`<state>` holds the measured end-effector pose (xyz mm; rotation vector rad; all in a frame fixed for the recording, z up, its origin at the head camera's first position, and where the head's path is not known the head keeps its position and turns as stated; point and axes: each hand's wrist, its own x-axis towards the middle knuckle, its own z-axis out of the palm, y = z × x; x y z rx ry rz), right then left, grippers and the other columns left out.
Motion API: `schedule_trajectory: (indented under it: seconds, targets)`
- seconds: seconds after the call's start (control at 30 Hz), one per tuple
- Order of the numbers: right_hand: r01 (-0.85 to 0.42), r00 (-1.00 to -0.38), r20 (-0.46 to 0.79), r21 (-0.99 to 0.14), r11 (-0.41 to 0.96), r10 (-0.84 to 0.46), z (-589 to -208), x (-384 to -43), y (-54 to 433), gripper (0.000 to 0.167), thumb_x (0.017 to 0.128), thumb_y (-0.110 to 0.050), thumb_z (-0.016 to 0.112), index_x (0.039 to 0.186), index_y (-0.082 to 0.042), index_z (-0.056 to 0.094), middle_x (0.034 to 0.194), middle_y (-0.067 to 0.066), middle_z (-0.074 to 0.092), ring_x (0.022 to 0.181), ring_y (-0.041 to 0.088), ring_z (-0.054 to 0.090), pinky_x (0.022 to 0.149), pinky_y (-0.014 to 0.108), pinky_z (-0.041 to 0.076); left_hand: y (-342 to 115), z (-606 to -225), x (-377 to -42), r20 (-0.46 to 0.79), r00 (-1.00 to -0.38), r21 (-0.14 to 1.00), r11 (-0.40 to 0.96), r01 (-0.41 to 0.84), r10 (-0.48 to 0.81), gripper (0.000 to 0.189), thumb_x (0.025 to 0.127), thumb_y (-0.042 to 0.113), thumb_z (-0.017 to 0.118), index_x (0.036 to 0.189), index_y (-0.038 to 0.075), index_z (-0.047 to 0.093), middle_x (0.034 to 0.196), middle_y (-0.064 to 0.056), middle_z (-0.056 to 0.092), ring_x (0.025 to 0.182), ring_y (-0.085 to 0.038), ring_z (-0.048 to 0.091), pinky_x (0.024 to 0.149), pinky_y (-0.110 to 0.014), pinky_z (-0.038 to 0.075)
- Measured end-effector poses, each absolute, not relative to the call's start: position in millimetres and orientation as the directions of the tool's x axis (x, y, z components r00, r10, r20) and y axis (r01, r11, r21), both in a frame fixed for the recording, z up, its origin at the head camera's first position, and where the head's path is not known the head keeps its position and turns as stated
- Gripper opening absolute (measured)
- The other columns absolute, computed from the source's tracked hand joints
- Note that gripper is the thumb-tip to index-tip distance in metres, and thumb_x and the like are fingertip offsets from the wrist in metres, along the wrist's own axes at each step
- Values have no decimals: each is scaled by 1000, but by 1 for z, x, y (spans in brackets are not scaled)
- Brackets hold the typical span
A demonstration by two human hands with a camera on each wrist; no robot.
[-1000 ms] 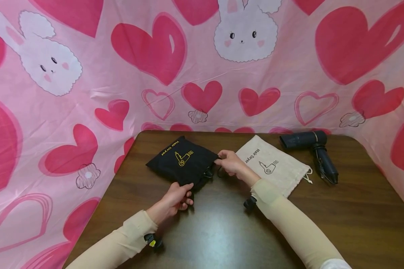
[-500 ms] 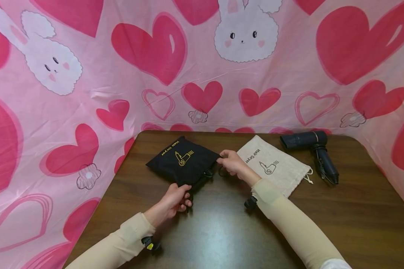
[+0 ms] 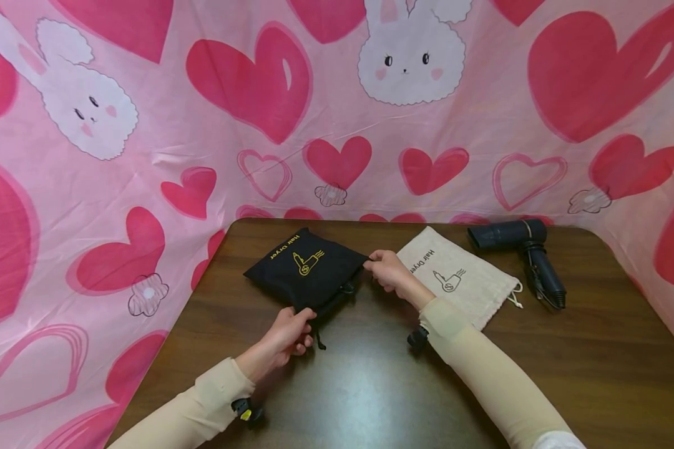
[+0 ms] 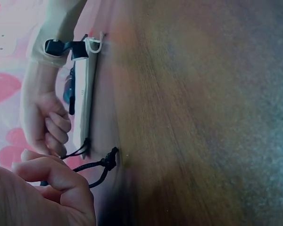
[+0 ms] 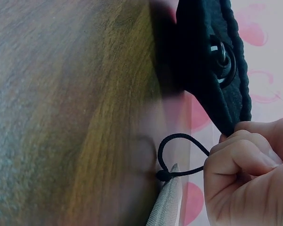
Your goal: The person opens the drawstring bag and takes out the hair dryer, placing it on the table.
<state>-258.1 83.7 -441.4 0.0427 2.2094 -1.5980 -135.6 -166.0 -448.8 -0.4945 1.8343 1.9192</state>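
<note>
A black drawstring pouch [image 3: 309,268] printed "Hair Dryer" in yellow lies at the table's left, its mouth towards me. My left hand [image 3: 283,337] pinches the near corner of the mouth, with a knotted cord loop [image 4: 108,161] hanging beside the fingers. The opposite corner is pinched by my right hand [image 3: 392,272], fingers curled, and another black cord loop [image 5: 181,136] dangles from it. Between the hands the mouth gapes. Inside, the right wrist view shows a dark rounded part [image 5: 222,61] with a small shiny piece; the rest of the contents is hidden in the cloth.
A beige "Hair Dryer" drawstring pouch [image 3: 455,280] lies flat just right of my right hand. Beyond it rests a dark hair dryer [image 3: 508,234] with its cord wrapped at the handle. A pink heart-patterned cloth [image 3: 337,112] hangs behind the brown table [image 3: 371,386].
My left hand has drawn slightly to the left, and the right has shifted slightly right, stretching the black pouch's mouth. A cord end now shows below the left hand.
</note>
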Motion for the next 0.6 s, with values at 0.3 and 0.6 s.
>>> schedule_trajectory:
  seconds: [0.3,0.6]
  targets:
    - [307,-905,-369,-911,276,-213,-438,-258,83,13,109,-17,54,108,-4,52,66,-1,37,48,10,24,46,26,22,-165,-448,-133,-513,-856,856,-38,-516,69,35,103,17,59,120,2,32,70,-2,43,52,-12,49,42,-18,38]
    - [329,-896,-379,-916,227,-230,-439,-260,86,13,110,-15,51,103,-6,46,63,-2,33,47,9,23,46,24,22,-162,-449,-131,-484,-873,872,-50,-487,58,31,104,15,56,124,1,38,67,-1,42,50,-11,46,42,-18,36]
